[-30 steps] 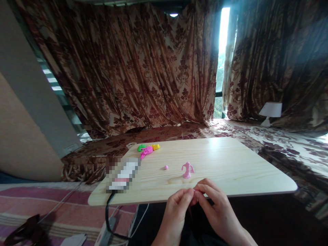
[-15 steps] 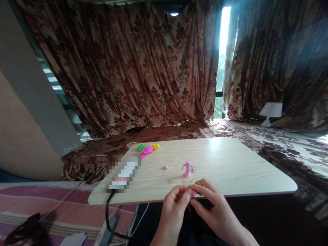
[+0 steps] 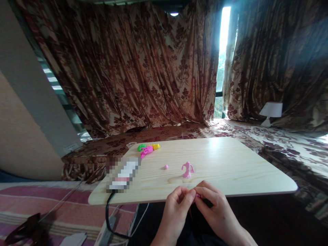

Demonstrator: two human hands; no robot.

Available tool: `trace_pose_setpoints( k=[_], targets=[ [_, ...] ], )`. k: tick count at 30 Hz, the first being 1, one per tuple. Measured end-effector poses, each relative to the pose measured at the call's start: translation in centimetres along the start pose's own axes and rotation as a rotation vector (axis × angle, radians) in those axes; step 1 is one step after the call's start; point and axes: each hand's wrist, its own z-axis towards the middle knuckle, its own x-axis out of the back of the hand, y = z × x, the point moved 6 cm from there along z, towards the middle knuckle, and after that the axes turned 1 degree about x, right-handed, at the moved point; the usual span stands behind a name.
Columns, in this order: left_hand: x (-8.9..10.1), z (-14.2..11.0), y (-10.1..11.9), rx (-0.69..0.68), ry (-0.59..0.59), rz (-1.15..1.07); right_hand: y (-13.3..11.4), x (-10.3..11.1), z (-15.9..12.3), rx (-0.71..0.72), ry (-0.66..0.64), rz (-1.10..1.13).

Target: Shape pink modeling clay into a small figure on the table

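My left hand (image 3: 178, 206) and my right hand (image 3: 214, 205) meet at the near edge of the table, thumbs and fingertips closed together. Between them they pinch a small piece of pink modelling clay (image 3: 197, 195), mostly hidden by the fingers. Just beyond the hands a pink clay figure (image 3: 188, 170) stands upright on the table, with a wide base and two arm-like parts curving down. To its left lies a small pink clay ball (image 3: 166, 167).
Green, pink and yellow plastic toys (image 3: 148, 149) lie at the back left of the light wooden table (image 3: 230, 164). A blurred-out flat object (image 3: 124, 174) with a black cable (image 3: 107, 212) sits at the left edge. A white lamp (image 3: 271, 111) stands far right.
Both hands have shifted slightly, with the fingertips closing further over the pink clay, so less of it shows. The figure and the ball stay where they were.
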Motion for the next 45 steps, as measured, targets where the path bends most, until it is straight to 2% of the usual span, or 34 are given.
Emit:
trace_pose_setpoints(
  k=[7, 9, 14, 18, 20, 23, 29, 37, 41, 45],
  targets=[
    [-0.1, -0.1, 0.5, 0.011, 0.029, -0.076, -0.7, 0.2, 0.2, -0.024, -0.026, 0.157],
    [0.0, -0.1, 0.5, -0.002, 0.032, -0.068, -0.9, 0.3, 0.2, -0.033, -0.036, 0.15],
    [-0.3, -0.2, 0.4, -0.036, -0.052, -0.018, -0.8, 0.6, 0.3, -0.052, -0.011, 0.099],
    [0.1, -0.2, 0.5, -0.055, 0.011, 0.03, -0.6, 0.7, 0.5, -0.04, 0.037, 0.092],
    [0.1, -0.2, 0.4, -0.062, -0.012, 0.049, -0.6, 0.6, 0.5, -0.03, 0.032, 0.112],
    [0.1, -0.1, 0.3, -0.055, -0.05, 0.007, -0.4, 0.4, 0.3, -0.022, 0.017, 0.169],
    [0.1, -0.2, 0.7, -0.061, -0.027, -0.073, 0.4, 0.6, -0.1, -0.1, 0.032, 0.2],
    [0.1, -0.2, 0.6, -0.056, -0.003, -0.045, -0.3, 0.7, 0.3, -0.017, 0.091, 0.105],
    [-0.3, -0.2, 0.2, -0.023, -0.06, -0.149, -0.6, 0.2, 0.2, 0.023, 0.059, 0.085],
    [-0.5, 0.0, -0.5, 0.022, -0.041, -0.269, -0.7, 0.0, 0.2, 0.035, 0.037, 0.068]
  ],
)
